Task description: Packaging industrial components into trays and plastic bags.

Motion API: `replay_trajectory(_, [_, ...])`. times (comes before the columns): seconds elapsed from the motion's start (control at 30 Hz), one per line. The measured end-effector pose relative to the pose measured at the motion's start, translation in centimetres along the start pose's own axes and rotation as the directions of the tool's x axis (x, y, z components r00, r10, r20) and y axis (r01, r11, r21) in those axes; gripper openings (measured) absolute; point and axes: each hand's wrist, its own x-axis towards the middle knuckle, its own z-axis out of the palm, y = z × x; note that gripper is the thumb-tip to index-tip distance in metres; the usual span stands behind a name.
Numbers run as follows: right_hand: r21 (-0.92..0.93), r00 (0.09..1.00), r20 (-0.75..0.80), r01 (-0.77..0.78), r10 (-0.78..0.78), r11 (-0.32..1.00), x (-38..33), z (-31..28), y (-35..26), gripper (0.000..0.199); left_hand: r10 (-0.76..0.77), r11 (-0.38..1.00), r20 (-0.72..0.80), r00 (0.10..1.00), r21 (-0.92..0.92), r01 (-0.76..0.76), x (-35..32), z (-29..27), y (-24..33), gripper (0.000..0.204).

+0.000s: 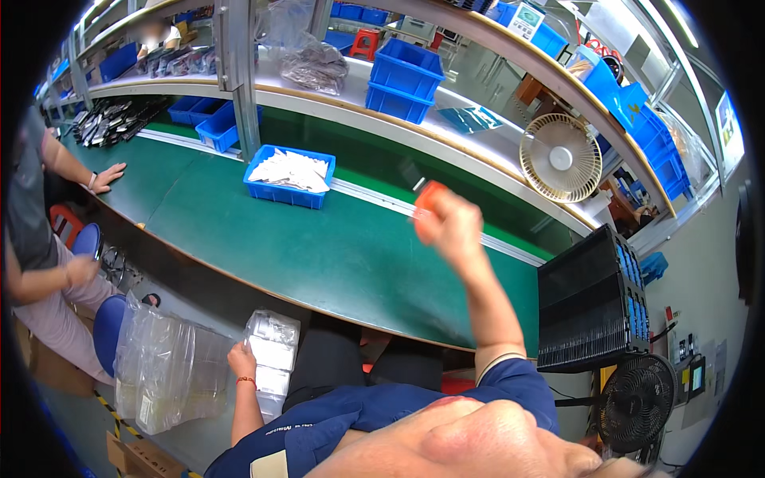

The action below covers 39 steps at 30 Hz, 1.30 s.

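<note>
- right hand (450,227) is raised over the green belt (319,255), fingers closed around a small orange object (432,194); motion blur keeps me from telling what kind of object it is.
- left hand (241,360) sits low by my lap, touching a stack of small clear packets (269,350); i cannot tell whether it grips them or only rests against them.
- a large clear plastic bag (163,370) hangs just left of that stack.
- a blue bin (290,176) of white packets stands on the belt, well apart from both hands.
- another person's hand (105,177) rests on the belt edge at far left; i keep clear of it.
- to do this step well, i judge: keep the orange object pinched firmly, steady the packet stack with the left hand so it does not slide, and move slowly enough for the camera to resolve the object.
</note>
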Motion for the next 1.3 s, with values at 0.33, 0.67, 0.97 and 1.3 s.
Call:
replay_trajectory(0.33, [-0.482,0.769,-0.204,-0.618,0.606,0.622,14.6,-1.6,15.9,0.030,0.025,0.995,-0.017,1.000,0.094,-0.023,0.9,0.1,-0.3,0.018])
replay_trajectory(0.67, [0.625,0.800,-0.030,0.483,-0.600,0.613,-10.0,19.0,-13.6,0.007,-0.009,0.979,-0.011,1.000,0.202,0.011,0.7,0.5,-0.8,0.026])
replay_trajectory(0.97, [0.455,0.489,0.602,0.440,-0.631,0.774,-23.3,31.3,-14.9,0.028,-0.019,0.998,0.038,0.999,0.055,0.017,0.9,-0.9,-1.3,0.032])
replay_trajectory(1.3, [0.137,0.705,0.690,0.096,-0.164,0.986,-20.9,31.7,-14.2,0.065,-0.124,0.992,0.163,0.979,-0.009,0.127,1.1,-1.2,-1.2,0.039])
